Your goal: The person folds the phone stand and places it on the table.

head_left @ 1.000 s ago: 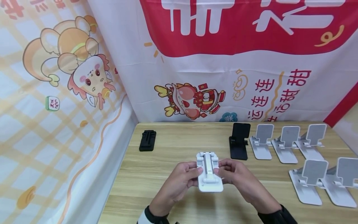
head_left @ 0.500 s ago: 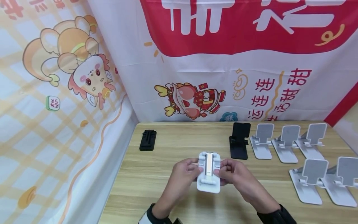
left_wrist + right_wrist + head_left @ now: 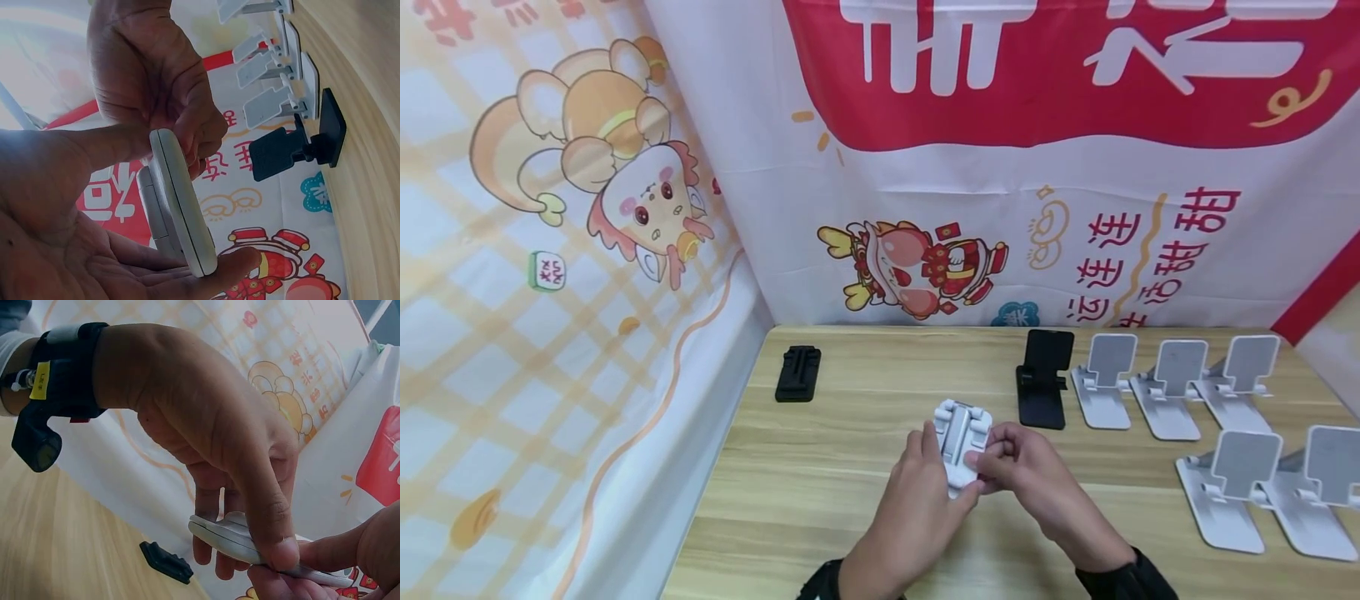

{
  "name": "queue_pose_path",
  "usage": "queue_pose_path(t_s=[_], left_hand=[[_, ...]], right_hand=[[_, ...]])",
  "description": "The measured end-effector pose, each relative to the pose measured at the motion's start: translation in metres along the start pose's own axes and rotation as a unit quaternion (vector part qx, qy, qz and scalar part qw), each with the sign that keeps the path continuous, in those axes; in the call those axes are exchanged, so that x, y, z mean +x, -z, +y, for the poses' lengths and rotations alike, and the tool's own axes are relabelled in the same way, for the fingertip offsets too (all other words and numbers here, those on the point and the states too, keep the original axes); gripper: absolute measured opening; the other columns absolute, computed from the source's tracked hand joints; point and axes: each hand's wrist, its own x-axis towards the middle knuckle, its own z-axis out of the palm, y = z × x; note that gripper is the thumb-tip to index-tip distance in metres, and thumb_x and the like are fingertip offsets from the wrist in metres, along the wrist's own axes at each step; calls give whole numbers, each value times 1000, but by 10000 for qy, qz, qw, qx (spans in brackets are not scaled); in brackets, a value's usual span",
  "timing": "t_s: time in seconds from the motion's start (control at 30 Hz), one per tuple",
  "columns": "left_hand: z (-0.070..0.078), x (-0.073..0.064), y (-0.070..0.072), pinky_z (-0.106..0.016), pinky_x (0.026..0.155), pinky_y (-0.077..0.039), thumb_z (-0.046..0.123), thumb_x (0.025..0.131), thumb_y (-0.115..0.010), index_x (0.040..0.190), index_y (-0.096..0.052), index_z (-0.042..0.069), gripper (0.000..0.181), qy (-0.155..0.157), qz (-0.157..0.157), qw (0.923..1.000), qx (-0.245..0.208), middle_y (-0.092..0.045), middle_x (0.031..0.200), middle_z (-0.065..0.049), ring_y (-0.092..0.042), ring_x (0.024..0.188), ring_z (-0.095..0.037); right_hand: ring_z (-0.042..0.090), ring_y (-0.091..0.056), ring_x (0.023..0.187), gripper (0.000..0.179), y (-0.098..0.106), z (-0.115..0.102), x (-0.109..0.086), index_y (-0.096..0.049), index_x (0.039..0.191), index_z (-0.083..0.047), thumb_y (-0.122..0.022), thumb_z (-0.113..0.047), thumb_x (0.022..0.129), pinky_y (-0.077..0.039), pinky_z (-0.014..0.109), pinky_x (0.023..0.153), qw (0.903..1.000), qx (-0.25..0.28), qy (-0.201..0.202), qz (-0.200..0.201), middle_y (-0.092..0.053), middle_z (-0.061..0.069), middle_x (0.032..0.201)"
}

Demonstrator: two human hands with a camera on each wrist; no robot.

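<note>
A white folding phone stand, folded flat, is held above the table between both hands. In the head view my left hand spans it from the left, fingers along the far-left edge and thumb at the near end. The left wrist view shows the stand edge-on between that hand's thumb and fingers. My right hand pinches the stand's right edge, thumb on top. In the right wrist view the stand is tilted, the left hand arching over it; only part of the right hand shows.
To the right stand several unfolded white phone stands and one unfolded black stand. A folded black phone stand lies at the back left of the wooden table. Printed cloths hang behind and at the left.
My left hand has turned and shifted its hold from the stand's left side to around its left edge and near end. The stand has tilted slightly; my right hand keeps its pinch.
</note>
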Motion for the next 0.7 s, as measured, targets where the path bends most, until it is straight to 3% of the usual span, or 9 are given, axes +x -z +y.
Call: queue_pose_path(t_s=[0.13, 0.3, 0.5, 0.6, 0.7], left_hand=[[-5, 1, 0, -24, 64, -53, 46, 76, -73, 139, -40, -12, 92, -116, 281, 9993, 197, -57, 110, -17, -57, 82, -17], [-7, 6, 3, -23, 63, -47, 50, 73, -75, 138, -47, -5, 89, 172, 98, 9997, 142, -55, 103, -9, -48, 79, -12], [-17, 13, 5, -23, 61, -43, 44, 67, -81, 112, -64, 2, 65, 43, 232, 9992, -336, -53, 86, 2, -46, 73, -10], [-22, 16, 4, -23, 56, -42, 46, 64, -80, 104, -67, 6, 58, 42, 348, 9990, -293, -53, 81, 4, -46, 70, -9], [-26, 20, 2, -23, 56, -43, 50, 62, -78, 104, -67, 7, 62, 141, 434, 9989, -98, -54, 82, 4, -47, 69, -9]], right_hand=[[18, -60, 76, 34, -3, 2, 1, -52, 111, 6, -68, -10, 85, -60, 32, 67, 9999, 24, 127, -4, -58, 12, 88], [19, -60, 75, 34, -6, 3, 3, -53, 110, 4, -69, -10, 85, -60, 32, 66, 9999, 107, 55, 69, -57, 11, 87], [19, -61, 74, 32, -11, 5, 3, -53, 108, 5, -69, -7, 83, -60, 32, 66, 9996, 155, 164, 164, -58, 13, 87], [20, -62, 73, 30, -14, 5, 4, -53, 108, 4, -69, -6, 84, -60, 32, 66, 9995, 178, 127, 233, -58, 13, 87], [21, -63, 76, 29, -15, 6, 5, -53, 110, 3, -66, -6, 87, -60, 33, 69, 9996, 154, 159, 199, -58, 15, 93]])
